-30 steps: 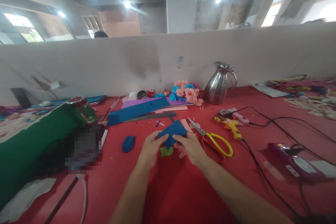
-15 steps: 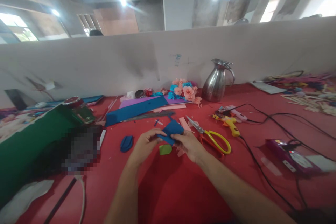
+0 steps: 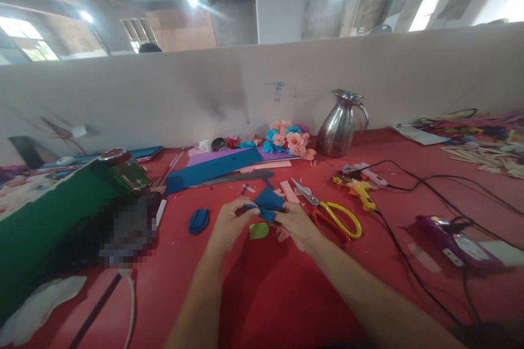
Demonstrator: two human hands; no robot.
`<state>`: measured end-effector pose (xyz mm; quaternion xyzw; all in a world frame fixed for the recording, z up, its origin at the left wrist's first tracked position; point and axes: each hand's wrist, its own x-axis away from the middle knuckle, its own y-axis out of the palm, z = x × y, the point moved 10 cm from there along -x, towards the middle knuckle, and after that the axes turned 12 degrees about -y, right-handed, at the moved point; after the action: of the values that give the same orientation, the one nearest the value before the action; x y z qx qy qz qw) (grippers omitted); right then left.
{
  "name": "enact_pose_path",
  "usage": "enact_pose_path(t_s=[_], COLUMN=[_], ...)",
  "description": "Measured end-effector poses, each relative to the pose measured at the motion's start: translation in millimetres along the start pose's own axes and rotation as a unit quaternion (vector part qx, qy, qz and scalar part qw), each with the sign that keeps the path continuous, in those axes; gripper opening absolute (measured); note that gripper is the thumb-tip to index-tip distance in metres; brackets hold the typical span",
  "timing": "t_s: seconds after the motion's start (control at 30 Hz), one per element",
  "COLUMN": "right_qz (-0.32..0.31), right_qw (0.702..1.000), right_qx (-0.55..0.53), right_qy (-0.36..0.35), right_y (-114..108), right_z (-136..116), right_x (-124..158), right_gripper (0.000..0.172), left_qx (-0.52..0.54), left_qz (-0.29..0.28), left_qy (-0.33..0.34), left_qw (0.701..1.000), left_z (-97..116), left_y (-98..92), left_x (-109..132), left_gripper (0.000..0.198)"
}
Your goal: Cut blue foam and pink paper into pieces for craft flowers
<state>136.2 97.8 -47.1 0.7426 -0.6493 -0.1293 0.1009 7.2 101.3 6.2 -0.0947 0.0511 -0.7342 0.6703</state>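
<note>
Between my two hands is a piece of blue paper (image 3: 269,199) with its lower part folded over. My left hand (image 3: 233,223) pinches its left edge, thumb on top. From the other side, my right hand (image 3: 298,223) grips the right edge, its fingertips partly hidden behind the paper. Just beneath lies a small green paper petal shape (image 3: 259,230). A stack of cut blue paper pieces (image 3: 198,221) rests left of my left hand. Scissors (image 3: 327,211) with yellow and red handles lie right of my right hand, blades pointing away.
Behind my hands are a long blue paper strip (image 3: 213,170) and peach and blue paper flowers (image 3: 289,139). A steel jug (image 3: 338,125) stands by the wall. To the right are a yellow glue gun (image 3: 360,193), black cords and a purple device (image 3: 454,245); a green board (image 3: 53,218) stands left.
The blue paper has turned in my fingers, and its near part is now folded over. Both hands stay close together at nearly the same place.
</note>
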Motion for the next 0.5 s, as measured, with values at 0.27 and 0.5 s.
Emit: enact_pose_path(t_s=[0.27, 0.5], right_qz=[0.024, 0.013], right_qw=[0.997, 1.000], right_qx=[-0.039, -0.008], right_qy=[0.054, 0.014], right_y=[-4.5, -5.6], right_z=[6.6, 1.6], right_x=[1.1, -1.6], right_gripper=[0.021, 0.025], left_qx=[0.003, 0.069], left_qz=[-0.043, -0.002], left_qy=[-0.006, -0.018], left_qw=[0.999, 0.997], left_z=[-0.6, -6.6], left_y=[6.8, 5.7], left_x=[-0.3, -1.2], left_gripper=[0.009, 0.007])
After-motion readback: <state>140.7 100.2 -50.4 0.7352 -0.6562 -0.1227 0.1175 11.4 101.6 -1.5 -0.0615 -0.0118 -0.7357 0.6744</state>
